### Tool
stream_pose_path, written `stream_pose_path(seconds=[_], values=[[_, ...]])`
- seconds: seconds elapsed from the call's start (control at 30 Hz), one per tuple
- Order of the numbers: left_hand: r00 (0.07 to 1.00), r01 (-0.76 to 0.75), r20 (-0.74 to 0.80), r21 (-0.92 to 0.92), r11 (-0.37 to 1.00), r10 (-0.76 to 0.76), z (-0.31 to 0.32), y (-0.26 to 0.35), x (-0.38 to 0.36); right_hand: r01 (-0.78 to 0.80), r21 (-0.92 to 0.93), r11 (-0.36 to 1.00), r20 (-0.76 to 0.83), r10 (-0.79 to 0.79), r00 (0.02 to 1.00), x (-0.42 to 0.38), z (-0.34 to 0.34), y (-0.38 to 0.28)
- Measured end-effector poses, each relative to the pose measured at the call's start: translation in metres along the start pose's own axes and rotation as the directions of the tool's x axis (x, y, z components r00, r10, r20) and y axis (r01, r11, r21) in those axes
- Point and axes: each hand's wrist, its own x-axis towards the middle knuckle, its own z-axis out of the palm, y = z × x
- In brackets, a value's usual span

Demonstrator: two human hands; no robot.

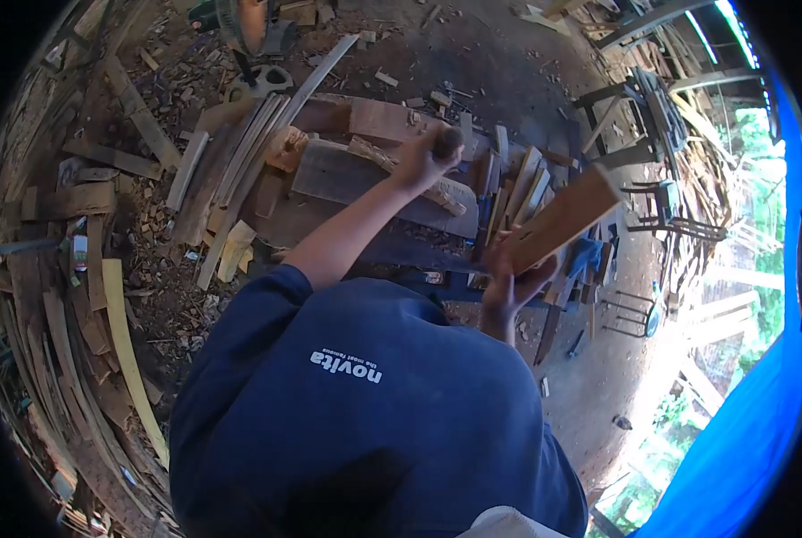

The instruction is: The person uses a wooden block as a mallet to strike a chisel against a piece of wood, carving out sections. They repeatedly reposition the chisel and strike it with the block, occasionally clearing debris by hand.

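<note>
My left hand [429, 161] is closed around a brown, round-ended piece [450, 142] that looks like wood. Most of it is hidden by the fingers, and its kind does not show. A rough pale stick [448, 199] passes beneath that hand, over a broad grey-brown plank [338, 177]. To the right, my right hand [517, 282] grips a thick wooden board [567, 220] from below, near its lower end. The board is tilted, its far end raised to the upper right. A small dark slot shows in its face close to the fingers.
Long wood strips [248, 148] lie left of the planks. Several offcuts [526, 184] are stacked beyond the board. A dark chair [670, 211] stands at the right, near a blue tarp [741, 412]. Wood scraps [159, 260] cover the ground at the left.
</note>
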Motion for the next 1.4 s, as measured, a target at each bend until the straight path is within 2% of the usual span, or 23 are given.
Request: stream_pose_path(seconds=[0.03, 0.1, 0.17, 0.23, 0.3, 0.37, 0.43, 0.5, 0.53, 0.57, 0.63, 0.73, 0.8, 0.87, 0.9, 0.97, 1.03, 1.07, 1.13, 1.17, 1.23, 1.27, 1.4], values=[[0.999, -0.028, 0.016, -0.007, 1.0, 0.028, 0.002, 0.003, 0.0, -0.002, 0.012, 1.0, 0.01, 0.002, 1.0, 0.01, 0.007, -0.009], [0.999, -0.021, 0.023, -0.005, 1.0, 0.022, 0.006, -0.004, -0.003, 0.023, -0.14, 0.99, 0.022, -0.02, 1.0, 0.027, 0.015, -0.026], [0.994, -0.105, 0.021, 0.044, 0.993, 0.104, 0.009, 0.002, -0.004, -0.034, -0.118, 0.992, 0.054, 0.041, 0.998, 0.04, 0.015, -0.034], [0.998, -0.051, 0.026, 0.023, 0.998, 0.05, 0.015, -0.008, -0.005, 0.069, -0.599, 0.798, 0.258, 0.111, 0.96, 0.056, 0.012, -0.036], [0.999, -0.036, 0.02, 0.012, 0.999, 0.036, 0.015, -0.012, -0.004, 0.049, -0.623, 0.781, 0.299, 0.18, 0.937, 0.065, 0.025, -0.048], [0.998, -0.039, -0.041, -0.001, 0.999, 0.039, 0.02, -0.014, -0.002, -0.025, -0.743, 0.669, 0.347, 0.416, 0.841, 0.071, 0.021, -0.043], [0.994, -0.037, -0.102, -0.02, 0.999, 0.035, 0.018, -0.017, -0.005, -0.065, -0.747, 0.661, 0.348, 0.472, 0.81, 0.079, 0.02, -0.057], [0.997, 0.076, -0.029, 0.068, 0.995, -0.074, 0.012, -0.008, -0.007, -0.205, -0.583, 0.786, 0.322, 0.455, 0.83, 0.083, 0.016, -0.071], [0.996, 0.081, -0.032, 0.073, 0.994, -0.078, 0.012, -0.018, -0.016, -0.166, -0.505, 0.847, 0.335, 0.369, 0.867, 0.084, 0.014, -0.073], [0.999, 0.011, -0.042, 0.122, 0.992, -0.006, 0.014, -0.038, -0.03, -0.169, -0.503, 0.848, 0.336, 0.372, 0.865, 0.086, 0.014, -0.072], [0.997, -0.058, -0.042, 0.17, 0.984, 0.066, 0.013, -0.048, -0.044, 0.112, -0.397, 0.911, 0.266, -0.002, 0.964, 0.09, 0.018, -0.071], [0.991, -0.064, -0.099, 0.219, 0.974, 0.087, 0.009, -0.047, -0.054, -0.012, -0.385, 0.923, 0.242, 0.113, 0.964, 0.087, 0.008, -0.062], [0.992, 0.067, -0.111, 0.093, 0.993, -0.057, -0.001, -0.046, -0.049, -0.078, -0.423, 0.903, 0.237, 0.193, 0.952, 0.078, -0.008, -0.046], [0.98, 0.11, -0.181, 0.131, 0.985, -0.085, -0.009, -0.038, -0.049, -0.284, -0.415, 0.864, 0.213, 0.396, 0.893, 0.064, -0.021, -0.033], [0.961, 0.146, -0.258, 0.166, 0.975, -0.1, -0.014, -0.032, -0.047, -0.292, -0.417, 0.861, 0.205, 0.402, 0.892, 0.057, -0.029, -0.026], [0.956, 0.212, -0.237, 0.155, 0.965, -0.172, -0.022, -0.023, -0.045, -0.464, -0.332, 0.821, 0.188, 0.54, 0.82, 0.043, -0.042, -0.019], [0.951, 0.308, -0.113, 0.374, 0.875, -0.286, -0.028, -0.021, -0.042, -0.454, -0.315, 0.833, 0.161, 0.519, 0.84, 0.031, -0.05, -0.019], [0.951, 0.307, -0.099, 0.375, 0.875, -0.292, -0.03, -0.03, -0.045, -0.489, -0.315, 0.814, 0.113, 0.543, 0.832, 0.026, -0.054, -0.018], [0.916, 0.206, 0.147, 0.629, 0.75, -0.374, -0.033, -0.054, -0.054, -0.529, -0.31, 0.79, 0.051, 0.569, 0.821, 0.018, -0.061, -0.014], [0.912, 0.198, 0.162, 0.628, 0.752, -0.376, -0.033, -0.053, -0.059, -0.551, -0.283, 0.785, 0.037, 0.583, 0.812, 0.015, -0.066, -0.011], [0.801, 0.06, 0.232, 0.886, 0.46, -0.552, -0.03, -0.051, -0.071, -0.574, -0.253, 0.779, 0.008, 0.594, 0.804, 0.01, -0.074, -0.003], [0.685, 0.056, 0.26, 0.912, 0.405, -0.68, -0.029, -0.045, -0.065, -0.539, -0.289, 0.792, 0.001, 0.563, 0.827, 0.009, -0.075, -0.001], [0.742, 0.051, 0.237, 0.913, 0.405, -0.627, -0.022, -0.068, -0.065, -0.517, -0.3, 0.801, -0.031, 0.534, 0.845, 0.006, -0.076, 0.001]])
